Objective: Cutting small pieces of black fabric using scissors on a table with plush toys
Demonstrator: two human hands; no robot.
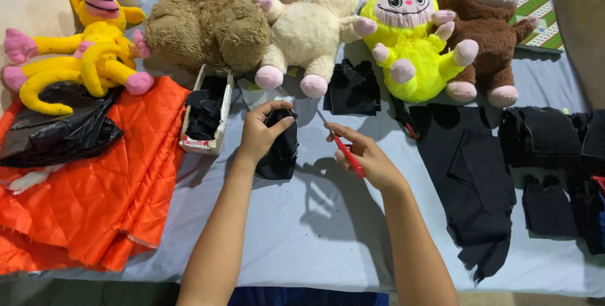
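hands working a black cloth piece with a red-handled tool on a grey-blue table.

the left hand [259, 132] pinches the top of a black fabric piece [280, 148], which hangs with its long axis running toward the person, lower end on the tablecloth [315, 236]. the right hand [368, 158] is curled around a red-handled tool [345, 150], a thin stick slanting up-left toward the fabric, tip just beside it. near the left hand sits a small box [205, 114] of black scraps; orange quilted cloth [94, 180] covers the left edge, black cloth piles [479, 173] the right, plush toys [315, 22] the far edge. bare cloth lies open toward the near edge.
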